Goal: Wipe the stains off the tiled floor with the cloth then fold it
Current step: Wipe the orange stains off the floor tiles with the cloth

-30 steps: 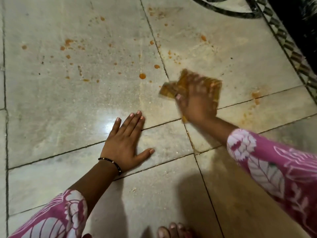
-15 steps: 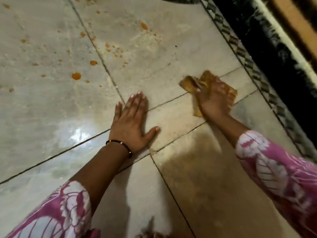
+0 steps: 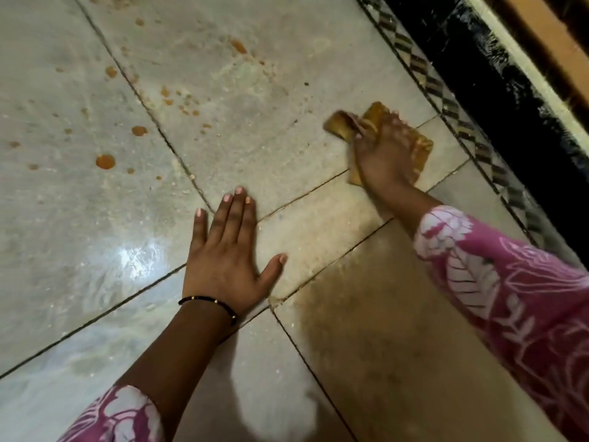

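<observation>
A crumpled orange-brown cloth (image 3: pixel 420 148) lies on the pale tiled floor (image 3: pixel 271 122) at the right, close to the patterned border. My right hand (image 3: pixel 382 154) presses down on the cloth and grips it, covering most of it. Flat on the floor near the middle rests my left hand (image 3: pixel 226 253), fingers spread, holding nothing. Orange stains are scattered over the tiles to the upper left: a big round drop (image 3: pixel 105 161), a smaller one (image 3: pixel 139 130) and a blot (image 3: pixel 238 46) further back.
A checked border strip (image 3: pixel 446 100) and a black raised edge (image 3: pixel 510 90) run diagonally along the right side. Dark grout lines cross the floor. A wet sheen (image 3: pixel 137 256) reflects light left of my left hand. Pink patterned sleeves cover both forearms.
My right hand has carried the cloth from the middle tiles to the right, toward the border. The view has swung right. My left hand stays planted on the floor.
</observation>
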{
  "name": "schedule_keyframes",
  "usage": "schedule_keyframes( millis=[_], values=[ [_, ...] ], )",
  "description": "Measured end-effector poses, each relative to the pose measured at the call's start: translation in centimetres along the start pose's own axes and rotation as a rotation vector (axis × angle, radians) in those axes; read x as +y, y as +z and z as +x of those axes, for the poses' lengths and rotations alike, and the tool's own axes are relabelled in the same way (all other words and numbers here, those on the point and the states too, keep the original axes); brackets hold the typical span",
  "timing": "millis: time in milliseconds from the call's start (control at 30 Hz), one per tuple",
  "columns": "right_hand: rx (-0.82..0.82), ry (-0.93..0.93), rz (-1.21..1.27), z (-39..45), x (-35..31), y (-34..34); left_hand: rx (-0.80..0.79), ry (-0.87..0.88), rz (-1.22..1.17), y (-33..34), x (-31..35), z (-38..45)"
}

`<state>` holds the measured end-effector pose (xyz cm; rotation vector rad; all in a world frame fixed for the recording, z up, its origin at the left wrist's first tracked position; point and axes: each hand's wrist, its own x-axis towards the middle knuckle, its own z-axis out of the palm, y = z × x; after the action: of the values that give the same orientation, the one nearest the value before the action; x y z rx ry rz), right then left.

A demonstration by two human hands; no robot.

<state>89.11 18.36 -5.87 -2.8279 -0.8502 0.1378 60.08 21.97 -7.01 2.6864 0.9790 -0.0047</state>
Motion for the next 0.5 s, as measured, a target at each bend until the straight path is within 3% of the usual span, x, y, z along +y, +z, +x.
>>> schedule_keyframes(
  millis=[67,167,200,267,400,467,500],
  values=[
    [-0.038,-0.047,0.05,-1.7,-3.5,0.4,-0.004,0.0,-0.001,0.0,0.0,-0.1],
    [-0.086,-0.467,0.089,-8.0,-1.9,0.1,0.0,0.011,-0.011,-0.1,-0.1,-0.1],
    [-0.091,-0.525,0.075,-8.8,0.0,-0.1,0.001,0.016,-0.01,0.0,-0.1,-0.1],
    [-0.078,-0.454,0.005,-6.4,3.0,-0.5,0.01,0.01,-0.01,0.1,-0.1,-0.1],
    [-0.005,-0.031,0.054,2.8,1.1,-0.8,0.005,0.001,-0.002,0.1,0.1,-0.2],
    [-0.002,0.011,0.093,2.3,-1.4,-0.6,0.001,-0.006,-0.001,-0.1,0.2,-0.3],
    [-0.012,-0.066,0.102,0.4,-2.0,-0.4,-0.004,-0.007,-0.004,-0.1,0.2,-0.2]
  ],
)
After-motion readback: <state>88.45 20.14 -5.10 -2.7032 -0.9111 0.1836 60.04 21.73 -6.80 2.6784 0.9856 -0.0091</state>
